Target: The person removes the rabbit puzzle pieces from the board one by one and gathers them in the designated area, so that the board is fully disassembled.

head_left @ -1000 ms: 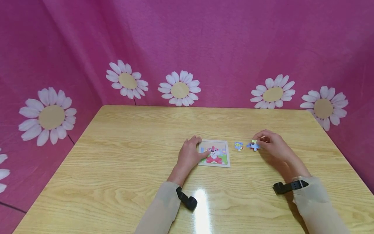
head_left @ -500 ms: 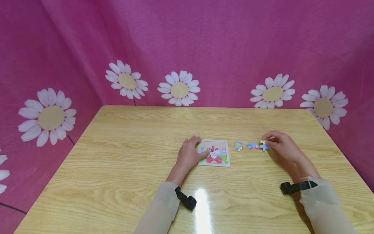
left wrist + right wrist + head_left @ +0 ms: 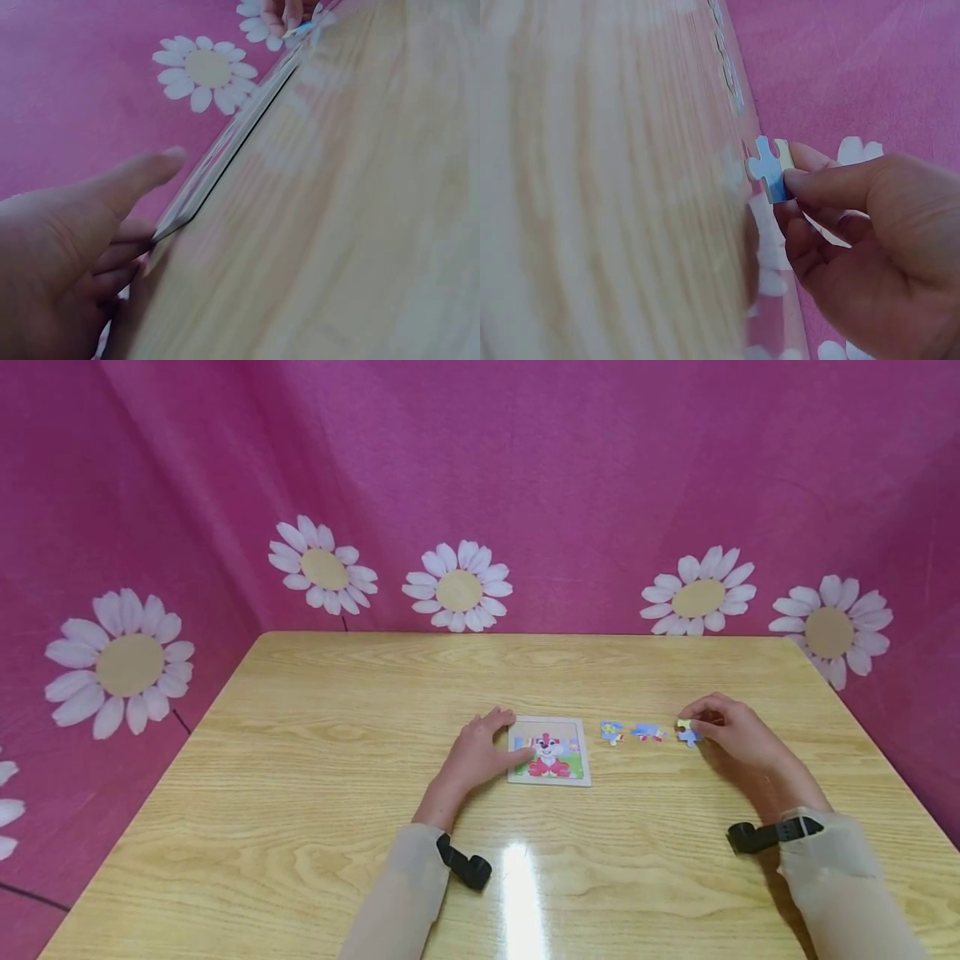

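A square puzzle board (image 3: 551, 781) with a pale rim lies mid-table, a red-and-white cartoon animal pictured in its lower part. My left hand (image 3: 480, 752) rests its fingers along the board's left edge. Its thumb (image 3: 154, 171) stands raised and apart from the fingers in the left wrist view. On the right, my right hand (image 3: 738, 735) pinches a blue-and-yellow jigsaw piece (image 3: 771, 171) between thumb and fingers, tilted up close over the table. Two more jigsaw pieces lie between board and right hand: one with a yellow patch (image 3: 611, 732) and a blue one with red (image 3: 648, 732).
The wooden table (image 3: 300, 777) has its far edge against a pink curtain (image 3: 480, 460) printed with white daisies. Black camera straps (image 3: 772, 835) sit on both wrists. A bright reflection shows on the table's near part.
My right hand has moved right with its jigsaw piece, away from the blue-and-red piece it overlapped before. The left hand stays at the board, its forearm shifted slightly left.
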`<state>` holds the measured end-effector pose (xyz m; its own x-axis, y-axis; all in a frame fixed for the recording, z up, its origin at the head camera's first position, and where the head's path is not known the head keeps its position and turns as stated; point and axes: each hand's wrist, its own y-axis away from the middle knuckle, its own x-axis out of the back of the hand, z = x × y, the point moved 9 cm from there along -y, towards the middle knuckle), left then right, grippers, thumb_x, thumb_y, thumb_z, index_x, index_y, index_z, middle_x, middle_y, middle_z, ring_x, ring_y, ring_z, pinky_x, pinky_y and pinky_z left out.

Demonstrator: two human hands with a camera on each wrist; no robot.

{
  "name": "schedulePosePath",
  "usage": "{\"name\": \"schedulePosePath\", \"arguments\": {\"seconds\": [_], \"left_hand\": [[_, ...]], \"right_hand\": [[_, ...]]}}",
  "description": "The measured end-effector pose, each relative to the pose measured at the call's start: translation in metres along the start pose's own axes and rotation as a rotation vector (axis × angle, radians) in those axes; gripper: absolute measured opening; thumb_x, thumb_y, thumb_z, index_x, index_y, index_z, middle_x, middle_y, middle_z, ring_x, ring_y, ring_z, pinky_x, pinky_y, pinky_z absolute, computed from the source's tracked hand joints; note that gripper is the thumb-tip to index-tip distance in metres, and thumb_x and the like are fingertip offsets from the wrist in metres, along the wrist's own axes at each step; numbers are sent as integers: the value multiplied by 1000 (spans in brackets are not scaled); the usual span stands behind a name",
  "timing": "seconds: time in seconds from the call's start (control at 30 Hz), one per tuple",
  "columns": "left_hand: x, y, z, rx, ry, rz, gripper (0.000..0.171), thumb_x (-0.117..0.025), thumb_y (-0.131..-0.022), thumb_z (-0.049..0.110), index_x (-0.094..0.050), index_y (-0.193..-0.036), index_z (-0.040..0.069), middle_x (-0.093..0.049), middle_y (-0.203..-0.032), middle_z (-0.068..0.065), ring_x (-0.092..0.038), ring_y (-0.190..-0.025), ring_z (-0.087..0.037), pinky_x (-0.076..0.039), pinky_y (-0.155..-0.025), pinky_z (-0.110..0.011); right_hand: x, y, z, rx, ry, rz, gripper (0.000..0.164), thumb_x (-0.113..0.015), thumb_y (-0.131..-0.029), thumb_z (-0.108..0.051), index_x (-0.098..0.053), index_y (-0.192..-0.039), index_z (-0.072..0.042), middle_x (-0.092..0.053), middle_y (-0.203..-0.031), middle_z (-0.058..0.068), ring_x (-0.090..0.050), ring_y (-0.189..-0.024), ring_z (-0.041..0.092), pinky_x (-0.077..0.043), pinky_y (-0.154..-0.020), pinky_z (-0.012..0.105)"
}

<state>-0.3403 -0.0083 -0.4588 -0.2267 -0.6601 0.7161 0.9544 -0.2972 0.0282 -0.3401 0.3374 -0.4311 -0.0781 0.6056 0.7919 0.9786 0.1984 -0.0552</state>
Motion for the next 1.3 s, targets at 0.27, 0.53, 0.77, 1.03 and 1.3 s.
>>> {"name": "schedulePosePath", "arguments": {"seconds": [0.27,0.53,0.77,1.03,1.3], "left_hand": [[2,2,-1,-48,5,-170,82,-75,-81,48,-41,-150,21,-29,-162,0,-17,-154,-26,-16,-126,-51],[5,3,-3,-46,16,-221,86,-79,-79,43,-38,-152,24,-23,-164,2,-14,-154,-32,-18,-125,-54],[4,3,-2,-70,15,-219,85,-80,-80,40,-39,-151,21,-26,-163,3,-15,-154,-30,-17,-125,-52],[4,4,-2,-80,16,-218,85,-79,-80,40,-39,-151,21,-27,-163,4,-16,-154,-23,-16,-126,-51],[3,2,-3,-94,16,-214,84,-79,-80,40,-39,-151,20,-29,-162,4,-16,-154,-21,-17,-126,-49]], "right_hand": [[-6,-3,10,-28,-43,-44,21,-51,-100,-5,-63,-115,4,-59,-115,21,-42,-91,-5,-37,-78,7],[-9,-6,14,-23,-46,-62,21,-51,-100,-7,-63,-114,4,-58,-112,19,-43,-91,-4,-37,-78,8],[-8,-4,10,9,-34,-58,20,-52,-100,-6,-64,-114,2,-57,-109,17,-43,-90,-2,-36,-78,8],[-10,-6,-10,80,-41,-8,18,-55,-99,-6,-65,-112,1,-59,-110,16,-45,-89,-7,-38,-77,7],[-32,-19,-44,134,-77,-39,18,-59,-97,-8,-67,-111,-1,-59,-105,13,-47,-85,3,-41,-71,15]]}}
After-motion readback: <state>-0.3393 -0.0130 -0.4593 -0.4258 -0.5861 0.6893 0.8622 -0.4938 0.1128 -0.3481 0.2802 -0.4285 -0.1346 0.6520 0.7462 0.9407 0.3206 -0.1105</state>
